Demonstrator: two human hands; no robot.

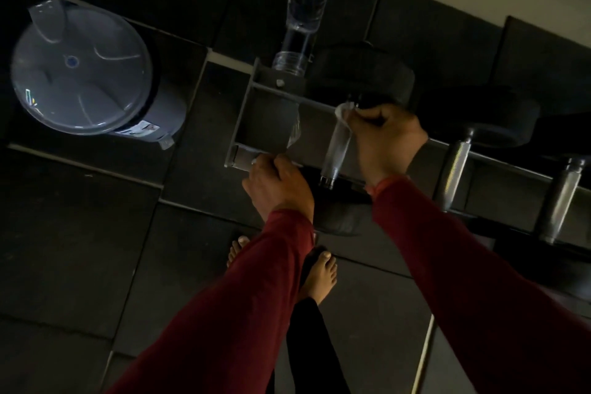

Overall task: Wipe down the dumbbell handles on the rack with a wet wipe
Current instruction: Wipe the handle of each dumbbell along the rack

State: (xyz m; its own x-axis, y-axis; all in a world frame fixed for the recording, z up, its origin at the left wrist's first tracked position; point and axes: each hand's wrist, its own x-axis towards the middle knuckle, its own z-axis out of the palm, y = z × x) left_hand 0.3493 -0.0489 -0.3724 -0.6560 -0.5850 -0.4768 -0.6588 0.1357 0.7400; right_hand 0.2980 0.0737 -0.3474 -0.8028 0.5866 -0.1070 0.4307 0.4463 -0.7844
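Observation:
A dark metal dumbbell rack (243, 118) runs from the middle to the right edge, dimly lit. My right hand (387, 141) grips a white wet wipe (343, 112) against the upper end of the leftmost knurled dumbbell handle (335, 153), near its black weight head (361, 73). My left hand (278, 182) rests on the rack's front rail at its left corner, fingers curled over the edge. Two more knurled handles (454, 166) (559, 201) lie on the rack further right.
A grey lidded bin (83, 70) stands on the dark floor tiles at the left. A clear plastic bottle (303, 9) stands behind the rack's left end. My bare feet (319, 275) are just below the rack. A pale wall runs along the top right.

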